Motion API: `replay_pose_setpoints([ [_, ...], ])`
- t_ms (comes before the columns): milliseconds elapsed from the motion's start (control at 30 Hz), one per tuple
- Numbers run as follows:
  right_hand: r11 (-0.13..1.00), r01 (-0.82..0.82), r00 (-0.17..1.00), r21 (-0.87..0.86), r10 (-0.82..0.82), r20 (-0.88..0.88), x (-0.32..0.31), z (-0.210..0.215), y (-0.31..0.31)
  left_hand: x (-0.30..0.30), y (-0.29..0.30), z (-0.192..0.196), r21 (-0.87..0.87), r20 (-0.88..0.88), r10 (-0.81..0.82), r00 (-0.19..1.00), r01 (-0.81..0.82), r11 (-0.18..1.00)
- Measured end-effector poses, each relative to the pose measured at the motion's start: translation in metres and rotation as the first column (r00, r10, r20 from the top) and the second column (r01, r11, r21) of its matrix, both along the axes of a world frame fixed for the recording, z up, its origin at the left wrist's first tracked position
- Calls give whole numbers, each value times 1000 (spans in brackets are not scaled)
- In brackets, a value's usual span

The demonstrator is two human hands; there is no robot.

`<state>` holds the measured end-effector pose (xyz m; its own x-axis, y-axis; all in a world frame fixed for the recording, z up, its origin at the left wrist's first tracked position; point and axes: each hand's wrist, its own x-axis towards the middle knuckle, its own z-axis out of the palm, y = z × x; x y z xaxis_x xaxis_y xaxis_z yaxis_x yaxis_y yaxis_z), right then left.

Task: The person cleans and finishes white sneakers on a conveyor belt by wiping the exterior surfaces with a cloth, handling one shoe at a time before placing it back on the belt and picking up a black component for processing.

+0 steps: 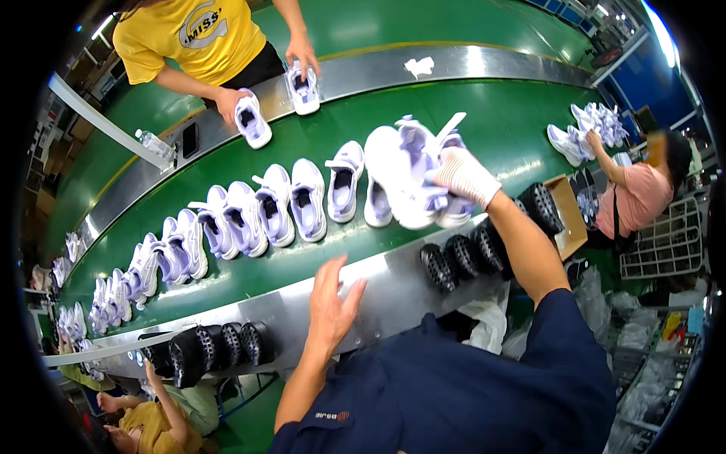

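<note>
My right hand [463, 178], in a white glove with thin stripes, grips a white and lavender sneaker [416, 170] in a tight cluster of similar shoes. Motion blurs that cluster, so I cannot tell how many the hand holds. My bare left hand [334, 303] is open above the metal edge, its thumb apart from the fingers and nothing in it. Beyond it on the green belt stands a sneaker [308, 200], with another sneaker [345, 181] nearer the cluster. The row of matching shoes continues leftward.
Black shoe-shaped pieces [461, 256] line the metal ledge [386, 291] on the right, with more black pieces [219, 346] at left. Across the belt a person in yellow [204, 41] handles two sneakers. A person in pink [639, 193] works at right beside a cardboard box [569, 216].
</note>
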<state>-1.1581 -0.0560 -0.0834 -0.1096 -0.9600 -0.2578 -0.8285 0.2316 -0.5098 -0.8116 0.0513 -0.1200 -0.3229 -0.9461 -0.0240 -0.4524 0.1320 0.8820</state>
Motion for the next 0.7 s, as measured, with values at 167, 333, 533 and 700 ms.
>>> replay_pose_setpoints([
  [167,981,-131,989,144,138,-43,127,3,96,-1,-17,-1,-179,56,-3,998,13,984],
  [333,990,-69,987,124,50,150,234,-90,161,75,11,-86,266,-11,39,999,-35,963],
  [533,855,246,967,-457,-247,59,141,-97,249,141,48,-50,282,-15,243,970,-229,932],
  [700,748,549,611,-373,-664,-431,-7,-141,297,131,42,-13,-56,156,206,966,-199,978],
])
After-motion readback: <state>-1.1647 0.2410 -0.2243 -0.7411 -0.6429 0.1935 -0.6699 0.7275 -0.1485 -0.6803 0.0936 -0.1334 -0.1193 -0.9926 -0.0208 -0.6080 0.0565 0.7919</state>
